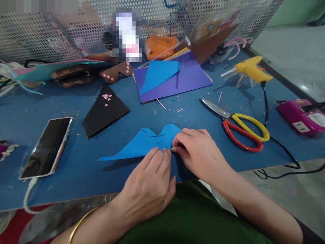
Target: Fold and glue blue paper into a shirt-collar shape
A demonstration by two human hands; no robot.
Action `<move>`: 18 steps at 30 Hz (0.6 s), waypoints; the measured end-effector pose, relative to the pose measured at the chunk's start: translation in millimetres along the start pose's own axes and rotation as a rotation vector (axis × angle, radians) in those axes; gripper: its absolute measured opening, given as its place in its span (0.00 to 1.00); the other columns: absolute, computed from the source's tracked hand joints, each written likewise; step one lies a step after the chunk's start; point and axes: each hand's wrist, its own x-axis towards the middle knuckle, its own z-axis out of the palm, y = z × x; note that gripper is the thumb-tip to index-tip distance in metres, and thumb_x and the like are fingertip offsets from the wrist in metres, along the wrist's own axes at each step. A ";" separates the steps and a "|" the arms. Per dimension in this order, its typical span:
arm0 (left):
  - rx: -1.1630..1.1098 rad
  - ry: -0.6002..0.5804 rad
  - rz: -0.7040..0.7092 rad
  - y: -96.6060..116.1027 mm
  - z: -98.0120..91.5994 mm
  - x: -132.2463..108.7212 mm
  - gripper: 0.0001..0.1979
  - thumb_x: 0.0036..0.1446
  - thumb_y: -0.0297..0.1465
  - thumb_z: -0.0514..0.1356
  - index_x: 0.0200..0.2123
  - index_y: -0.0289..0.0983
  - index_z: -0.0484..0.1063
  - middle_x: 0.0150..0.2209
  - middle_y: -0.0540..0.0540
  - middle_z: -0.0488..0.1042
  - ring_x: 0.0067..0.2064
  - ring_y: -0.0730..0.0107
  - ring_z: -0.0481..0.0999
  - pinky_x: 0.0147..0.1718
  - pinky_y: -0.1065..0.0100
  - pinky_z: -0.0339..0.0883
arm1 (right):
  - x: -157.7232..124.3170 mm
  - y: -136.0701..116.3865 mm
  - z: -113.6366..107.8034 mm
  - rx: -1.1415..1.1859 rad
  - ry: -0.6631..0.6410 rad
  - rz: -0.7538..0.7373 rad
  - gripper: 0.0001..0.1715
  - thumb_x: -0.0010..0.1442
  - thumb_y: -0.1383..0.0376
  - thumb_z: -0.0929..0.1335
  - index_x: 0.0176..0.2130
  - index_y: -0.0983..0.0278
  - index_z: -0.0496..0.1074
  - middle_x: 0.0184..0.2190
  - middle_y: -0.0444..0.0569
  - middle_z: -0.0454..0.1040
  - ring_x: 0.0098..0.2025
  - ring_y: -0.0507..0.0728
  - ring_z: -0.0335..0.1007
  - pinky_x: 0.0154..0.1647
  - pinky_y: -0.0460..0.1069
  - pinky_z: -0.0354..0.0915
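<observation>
A blue paper cutout (137,144) with two rounded humps and a long point on the left lies near the table's front edge, with slits and a small V mark at its middle. Both hands are at its lower middle edge. My left hand (151,176) has its fingers pressed together on that edge. My right hand (196,152) pinches the paper just to the right, thumb and forefinger closed; it covers the cutout's right part. Beyond them lies a folded black paper piece (105,113) with small pink squares (106,97) on it.
Red-and-yellow-handled scissors (225,115), a yellow glue gun (251,69) and a magenta power socket (301,117) with cords are on the right. A charging phone (48,147) lies left. Purple sheets (188,81) under a blue piece (157,74) lie behind, near brown cutouts (115,73).
</observation>
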 end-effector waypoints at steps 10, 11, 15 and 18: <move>0.102 -0.029 -0.019 6.6 4.0 -2.6 0.25 0.64 0.35 0.53 0.51 0.17 0.74 0.48 0.27 0.78 0.46 0.47 0.79 0.44 0.55 0.75 | -12.6 23.1 -10.3 0.085 0.055 0.043 0.09 0.60 0.72 0.70 0.30 0.60 0.72 0.30 0.39 0.75 0.36 0.53 0.71 0.42 0.53 0.55; 0.108 -0.033 -0.031 6.8 3.3 -2.2 0.25 0.65 0.35 0.53 0.52 0.18 0.74 0.48 0.27 0.79 0.46 0.47 0.79 0.44 0.55 0.75 | -12.4 23.2 -10.6 0.085 0.054 0.042 0.09 0.60 0.72 0.70 0.30 0.61 0.72 0.30 0.40 0.75 0.36 0.54 0.72 0.42 0.53 0.55; 0.123 -0.049 -0.034 7.9 1.9 1.0 0.25 0.67 0.36 0.50 0.58 0.25 0.71 0.46 0.31 0.80 0.46 0.52 0.78 0.50 0.53 0.72 | -10.9 23.2 -11.0 0.085 0.051 0.022 0.09 0.61 0.71 0.70 0.30 0.61 0.72 0.30 0.41 0.76 0.36 0.54 0.72 0.41 0.53 0.56; 0.131 -0.033 -0.029 8.2 3.2 3.5 0.25 0.68 0.37 0.49 0.57 0.24 0.72 0.44 0.32 0.80 0.46 0.55 0.77 0.56 0.51 0.66 | -10.6 23.9 -11.4 0.098 0.044 0.024 0.08 0.60 0.71 0.70 0.30 0.61 0.73 0.30 0.41 0.76 0.36 0.54 0.72 0.41 0.52 0.57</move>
